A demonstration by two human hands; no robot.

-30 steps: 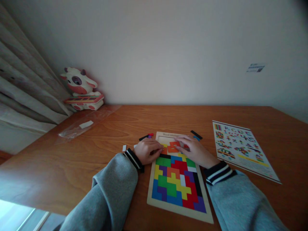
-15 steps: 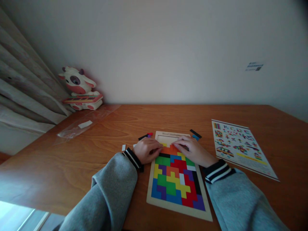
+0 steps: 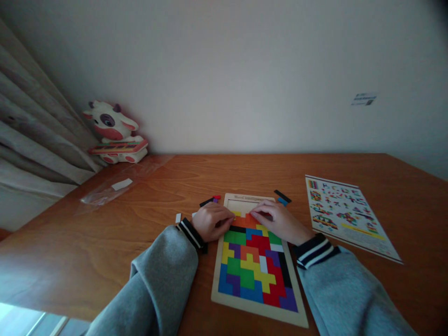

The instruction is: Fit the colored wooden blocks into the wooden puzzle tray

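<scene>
A wooden puzzle board (image 3: 259, 311) lies in front of me, its lower part filled with coloured block pieces. My left hand (image 3: 213, 221) reaches over its left edge, fingers curled together, fingertips at a small yellow piece (image 3: 237, 213). What those fingers hold, if anything, is hidden. From the right, my right hand (image 3: 278, 221) bends over the board with thumb and fingertips closed at the edge of an orange puzzle piece (image 3: 249, 220). Bare tray shows at the top of the board beyond both hands.
Loose black and blue pieces (image 3: 283, 198) lie off the board's top right corner. Black, red and purple pieces (image 3: 211, 200) and a white piece (image 3: 178, 218) are on the left. A printed pattern sheet (image 3: 350, 217), a plastic bag (image 3: 105, 193) and a toy cow (image 3: 117, 133) are farther out.
The view has shifted slightly. Both hands stay at nearly the same place on the board, with the right fingertips still at the orange piece.
</scene>
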